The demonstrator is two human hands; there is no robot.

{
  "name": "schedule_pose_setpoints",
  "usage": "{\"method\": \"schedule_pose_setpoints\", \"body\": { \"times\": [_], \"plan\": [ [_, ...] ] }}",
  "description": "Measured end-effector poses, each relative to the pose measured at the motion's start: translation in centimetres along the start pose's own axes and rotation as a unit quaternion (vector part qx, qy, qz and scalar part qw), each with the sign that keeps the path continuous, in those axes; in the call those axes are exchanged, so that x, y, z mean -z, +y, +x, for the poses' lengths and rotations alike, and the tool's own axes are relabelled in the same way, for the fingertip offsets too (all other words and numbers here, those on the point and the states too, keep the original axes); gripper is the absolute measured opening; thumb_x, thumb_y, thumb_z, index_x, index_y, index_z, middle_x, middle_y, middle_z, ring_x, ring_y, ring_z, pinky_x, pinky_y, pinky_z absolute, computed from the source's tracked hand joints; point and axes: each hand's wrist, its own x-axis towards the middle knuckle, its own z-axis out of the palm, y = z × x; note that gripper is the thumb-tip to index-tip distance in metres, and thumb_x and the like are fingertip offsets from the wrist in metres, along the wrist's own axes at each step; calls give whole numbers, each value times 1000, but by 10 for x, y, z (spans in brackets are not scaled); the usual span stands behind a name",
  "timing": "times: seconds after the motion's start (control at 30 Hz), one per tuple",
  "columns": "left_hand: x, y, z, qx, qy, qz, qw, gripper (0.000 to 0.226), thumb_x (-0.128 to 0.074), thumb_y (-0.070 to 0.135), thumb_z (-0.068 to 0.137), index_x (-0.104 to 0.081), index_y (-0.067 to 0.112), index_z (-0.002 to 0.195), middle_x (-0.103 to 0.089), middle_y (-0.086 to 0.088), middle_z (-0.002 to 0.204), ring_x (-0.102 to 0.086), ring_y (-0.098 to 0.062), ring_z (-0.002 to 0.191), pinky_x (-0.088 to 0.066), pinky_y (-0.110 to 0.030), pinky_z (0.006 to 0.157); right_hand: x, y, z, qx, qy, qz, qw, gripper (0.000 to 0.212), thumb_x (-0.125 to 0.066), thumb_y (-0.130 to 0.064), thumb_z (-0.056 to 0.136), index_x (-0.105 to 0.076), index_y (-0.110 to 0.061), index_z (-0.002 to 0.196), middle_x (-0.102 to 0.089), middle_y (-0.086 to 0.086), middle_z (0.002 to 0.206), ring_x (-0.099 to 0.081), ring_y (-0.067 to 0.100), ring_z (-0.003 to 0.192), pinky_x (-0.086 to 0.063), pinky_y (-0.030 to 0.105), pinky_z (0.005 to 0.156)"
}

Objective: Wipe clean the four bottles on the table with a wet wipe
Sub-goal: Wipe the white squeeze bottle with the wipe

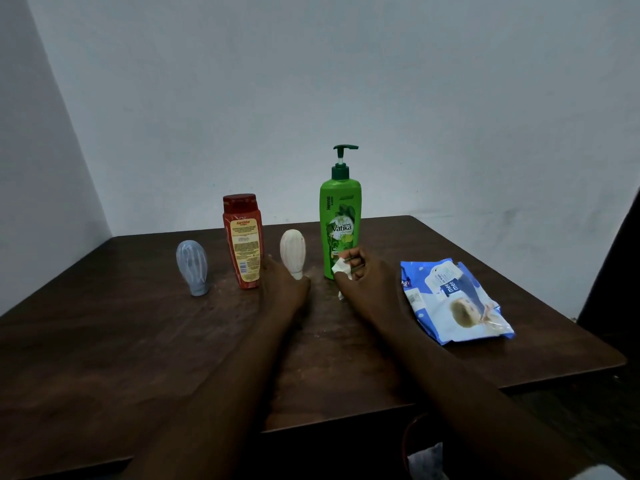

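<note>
Four bottles stand in a row on the dark wooden table point(138, 341): a small blue-grey bottle point(192, 266) cap-down, a red shampoo bottle point(243, 240), a small white bottle point(292, 251) cap-down, and a tall green pump bottle point(340, 220). My left hand point(282, 285) lies stretched out just in front of the white bottle, thumb beside its cap, fingers toward the red bottle, holding nothing. My right hand point(360, 275) grips a crumpled white wet wipe point(341, 268) against the lower front of the green bottle.
A blue and white pack of wet wipes point(453, 299) lies flat on the right of the table. Pale walls close in behind and on the left. A dark object stands past the table's right edge.
</note>
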Motion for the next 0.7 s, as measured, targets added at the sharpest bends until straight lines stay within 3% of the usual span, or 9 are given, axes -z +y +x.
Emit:
{"method": "schedule_pose_setpoints", "body": {
  "times": [0.27,0.6,0.7],
  "plan": [
    [-8,-7,8,-22,-5,5,1000,82,-79,20,82,-33,6,149,-52,-16,144,-55,-34,128,-51,-42,98,0,1,0,-3,2,5,1000,21,-74,-17,76,-69,-22,96,-71,-3,79,-69,11,65,-60,38,67],
    [-13,-8,15,-14,19,25,999,64,-78,20,82,-45,10,137,-59,-14,136,-59,-34,122,-56,-48,94,3,1,-1,8,-5,-4,1000,23,-76,-14,78,-69,-19,99,-71,-3,81,-67,9,67,-58,27,66],
    [-12,-10,16,-17,15,17,1000,56,-77,20,84,-49,12,132,-62,-13,133,-61,-33,120,-57,-48,91,3,0,-2,10,-10,-5,1000,22,-76,-13,78,-69,-20,99,-71,-3,81,-64,3,65,-54,16,64]
  ]
}}
